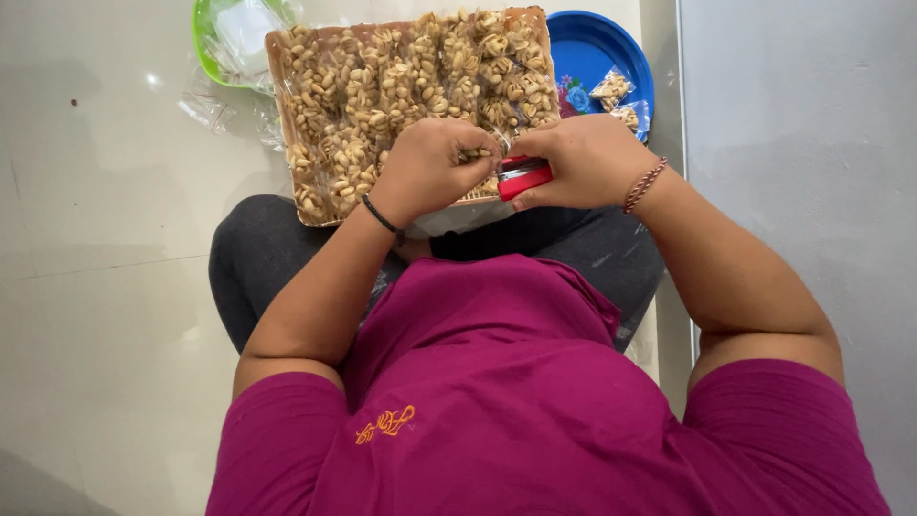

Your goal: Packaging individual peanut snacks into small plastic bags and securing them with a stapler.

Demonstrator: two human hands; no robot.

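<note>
My left hand (432,164) is closed on a small clear packet of peanuts (480,153), held over the near edge of a large tray (287,134) full of small peanut packets. Just to its right, my right hand (578,161) grips a red stapler (523,178), whose jaws meet the packet's top edge. The two hands touch over the tray's front. The packet is mostly hidden by my fingers.
A blue round plate (592,48) with two finished peanut packets (616,96) lies behind the tray at the right. A green bowl (202,43) holding clear plastic bags sits at the back left. Loose plastic bags (205,110) lie on the pale tiled floor.
</note>
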